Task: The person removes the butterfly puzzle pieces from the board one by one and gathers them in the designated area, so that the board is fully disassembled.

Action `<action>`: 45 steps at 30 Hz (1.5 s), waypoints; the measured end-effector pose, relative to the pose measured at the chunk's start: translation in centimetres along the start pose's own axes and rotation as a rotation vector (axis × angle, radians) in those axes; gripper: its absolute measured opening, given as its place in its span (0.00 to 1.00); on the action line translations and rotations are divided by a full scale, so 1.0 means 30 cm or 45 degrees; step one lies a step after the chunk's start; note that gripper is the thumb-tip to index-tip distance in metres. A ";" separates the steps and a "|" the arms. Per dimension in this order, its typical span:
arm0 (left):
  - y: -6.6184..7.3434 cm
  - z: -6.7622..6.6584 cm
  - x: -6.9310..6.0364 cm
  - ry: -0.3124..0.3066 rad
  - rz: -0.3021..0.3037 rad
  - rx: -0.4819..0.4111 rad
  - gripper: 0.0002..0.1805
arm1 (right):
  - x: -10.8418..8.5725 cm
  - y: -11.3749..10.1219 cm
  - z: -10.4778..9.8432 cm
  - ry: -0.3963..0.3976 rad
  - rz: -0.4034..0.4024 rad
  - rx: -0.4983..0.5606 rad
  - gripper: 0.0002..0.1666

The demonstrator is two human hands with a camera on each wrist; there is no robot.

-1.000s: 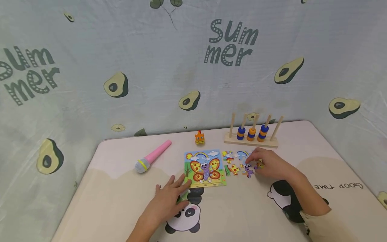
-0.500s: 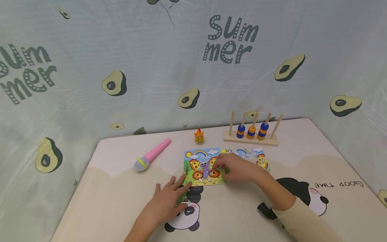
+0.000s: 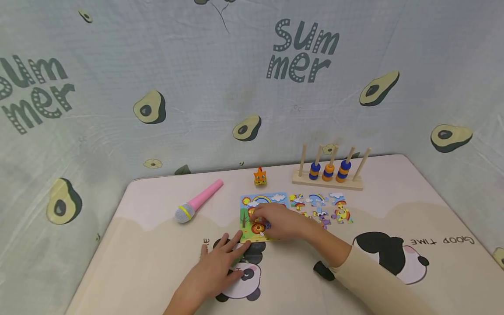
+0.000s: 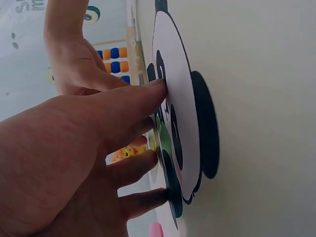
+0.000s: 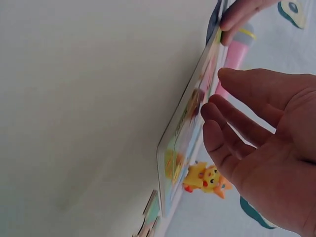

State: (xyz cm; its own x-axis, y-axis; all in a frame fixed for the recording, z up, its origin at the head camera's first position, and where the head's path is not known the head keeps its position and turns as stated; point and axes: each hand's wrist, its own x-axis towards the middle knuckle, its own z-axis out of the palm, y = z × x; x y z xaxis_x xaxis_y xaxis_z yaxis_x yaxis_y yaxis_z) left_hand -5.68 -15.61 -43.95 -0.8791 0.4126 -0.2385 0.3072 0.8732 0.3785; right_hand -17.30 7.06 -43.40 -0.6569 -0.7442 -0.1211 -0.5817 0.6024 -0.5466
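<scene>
A butterfly picture board lies on the table, partly covered by the right hand, whose bent fingers point down at the butterfly's left wing. In the right wrist view that hand has its thumb and fingers apart, with nothing seen between them. The left hand lies spread on the printed panda, two fingertips at the board's lower left corner. Its fingers touch the cloth in the left wrist view. Several picture pieces, among them a rainbow piece and a yellow-and-red one, lie right of the board.
Behind the board stands a small orange toy. A pink toy microphone lies to the left. At the back right is a wooden peg rack with blue and orange rings. A printed cloth hangs behind the table.
My right hand has moved left from the loose pieces onto the board, uncovering the pieces at the right. My left hand has stayed nearly in place.
</scene>
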 end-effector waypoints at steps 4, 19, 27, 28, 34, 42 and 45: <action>0.002 0.003 0.001 -0.006 -0.013 -0.004 0.36 | 0.021 -0.012 0.014 -0.028 0.022 -0.009 0.26; 0.010 0.006 0.014 -0.016 -0.034 -0.013 0.36 | 0.038 -0.035 0.030 -0.014 0.035 -0.003 0.34; 0.008 0.006 0.012 -0.017 -0.043 -0.011 0.36 | 0.040 -0.040 0.036 0.007 0.021 -0.002 0.33; 0.008 0.005 0.011 -0.017 -0.044 -0.012 0.36 | 0.040 -0.041 0.037 0.009 0.021 -0.005 0.33; 0.002 0.006 0.009 -0.009 -0.041 -0.013 0.36 | 0.042 -0.047 0.039 0.017 0.029 -0.015 0.32; -0.003 0.009 0.009 -0.009 -0.043 -0.028 0.36 | 0.044 -0.048 0.045 0.026 0.035 0.009 0.33; -0.003 0.010 0.010 -0.006 -0.040 -0.022 0.36 | 0.042 -0.050 0.045 0.025 0.036 0.012 0.33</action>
State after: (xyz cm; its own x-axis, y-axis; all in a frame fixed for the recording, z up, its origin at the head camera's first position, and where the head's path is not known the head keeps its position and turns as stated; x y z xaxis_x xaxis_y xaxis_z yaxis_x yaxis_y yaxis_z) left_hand -5.86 -15.50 -44.32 -0.8863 0.3866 -0.2548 0.2733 0.8810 0.3861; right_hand -16.62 4.83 -43.86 -0.6823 -0.7211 -0.1204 -0.5584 0.6204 -0.5507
